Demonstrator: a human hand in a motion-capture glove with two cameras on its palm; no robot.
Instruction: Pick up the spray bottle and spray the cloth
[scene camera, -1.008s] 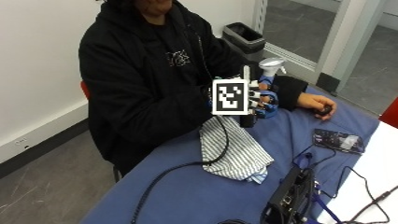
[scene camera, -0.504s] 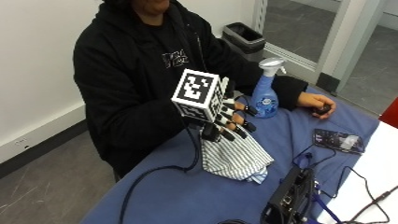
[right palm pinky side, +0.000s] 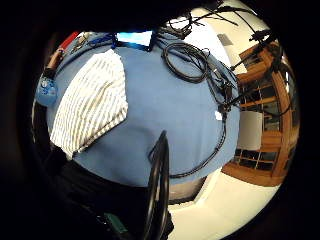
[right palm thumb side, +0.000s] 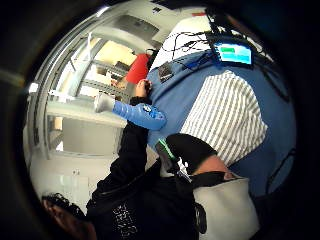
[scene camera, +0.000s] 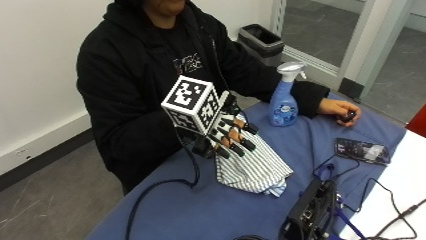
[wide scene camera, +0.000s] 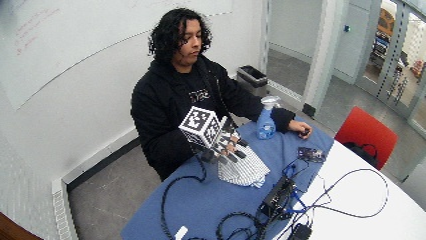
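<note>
Blue spray bottle (scene camera: 284, 100) upright, white trigger; striped cloth (scene camera: 255, 162) crumpled nearby.

Bare blue table (scene camera: 200, 210) between cloth (scene camera: 256, 162) and bottle (scene camera: 285, 97).

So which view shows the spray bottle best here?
The outside view: the spray bottle stands whole and upright on the blue table, white trigger head to base, apart from the gloved hand. The wide outside view shows it smaller. The thumb side palm view shows it complete but warped; the little finger side view catches only its blue base.
</note>
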